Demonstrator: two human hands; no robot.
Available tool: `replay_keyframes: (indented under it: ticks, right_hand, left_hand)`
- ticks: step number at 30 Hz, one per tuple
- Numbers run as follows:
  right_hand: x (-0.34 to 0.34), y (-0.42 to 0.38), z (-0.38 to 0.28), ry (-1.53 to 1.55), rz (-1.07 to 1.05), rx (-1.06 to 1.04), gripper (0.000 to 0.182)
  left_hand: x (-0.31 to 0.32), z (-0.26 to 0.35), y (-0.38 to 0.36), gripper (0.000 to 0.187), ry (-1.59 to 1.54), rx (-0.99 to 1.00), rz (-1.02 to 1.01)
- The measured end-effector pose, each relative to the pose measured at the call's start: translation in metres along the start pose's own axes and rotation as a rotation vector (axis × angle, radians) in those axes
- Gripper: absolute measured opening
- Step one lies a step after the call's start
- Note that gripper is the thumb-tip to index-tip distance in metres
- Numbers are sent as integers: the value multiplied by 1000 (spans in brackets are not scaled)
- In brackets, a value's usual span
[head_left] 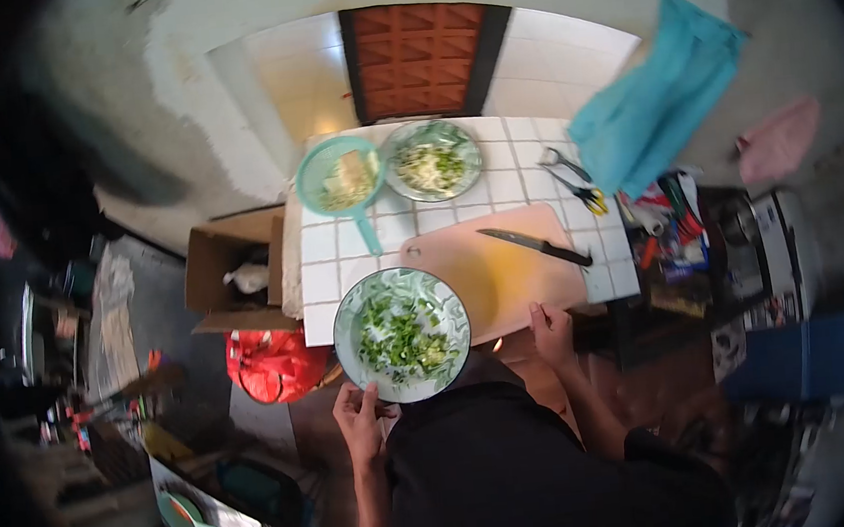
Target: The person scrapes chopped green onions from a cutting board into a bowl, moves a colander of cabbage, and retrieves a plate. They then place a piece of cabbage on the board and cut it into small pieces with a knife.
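Note:
A green-and-white marbled bowl (346, 315) holding chopped green leaves (404, 340) is gripped at its lower left rim by my left hand (361, 421). My right hand (552, 334), fingers curled in, is beside the near edge of the pink cutting board (535, 294); whether it touches the board or holds anything is too small to tell. A black-handled knife (538, 245) lies across the upper right of the board. Behind, a second marbled bowl (433, 160) holds chopped white and green pieces, next to a green strainer (342, 175) with pale food.
Scissors (576, 185) lie at the right of the white tiled table (503, 161). A blue-green cloth (663, 92) hangs beyond them. Left of the table are an open cardboard box (207, 272) and a red bag (275, 365). Cluttered items (675, 226) stand at the right.

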State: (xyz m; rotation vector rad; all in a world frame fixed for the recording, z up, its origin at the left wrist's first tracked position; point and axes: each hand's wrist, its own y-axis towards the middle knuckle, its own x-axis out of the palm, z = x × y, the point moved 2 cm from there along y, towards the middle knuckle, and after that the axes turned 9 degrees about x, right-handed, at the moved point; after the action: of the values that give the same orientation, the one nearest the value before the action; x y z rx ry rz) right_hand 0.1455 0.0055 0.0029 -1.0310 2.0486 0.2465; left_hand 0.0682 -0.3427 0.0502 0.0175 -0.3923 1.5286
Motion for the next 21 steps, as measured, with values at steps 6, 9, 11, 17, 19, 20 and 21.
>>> replay_keyframes:
  ticks: [6,9,11,17,19,20,21]
  right_hand:
    - [3,-74,-37,1193,-498,573,32]
    - [12,-84,-39,1309,-635,516,38]
    - [20,-81,-19,1197,-475,413,37]
    - [-19,-61,-37,1113,-543,302,37]
    - [-21,-43,-27,1063,-511,226,37]
    - [-21,-36,-23,1108,-488,233,38]
    - [-24,-28,-24,1109,-497,227,38]
  left_hand:
    - [1,-9,10,12,-59,-127,-206]
    - [16,-13,17,12,27,-159,-320]
    - [20,-23,23,13,93,-218,-441]
    - [54,-17,29,12,57,-177,-474]
    - [67,-11,32,13,86,-214,-506]
    - [72,-11,36,13,86,-207,-498]
    - [76,-13,42,20,125,-170,-484]
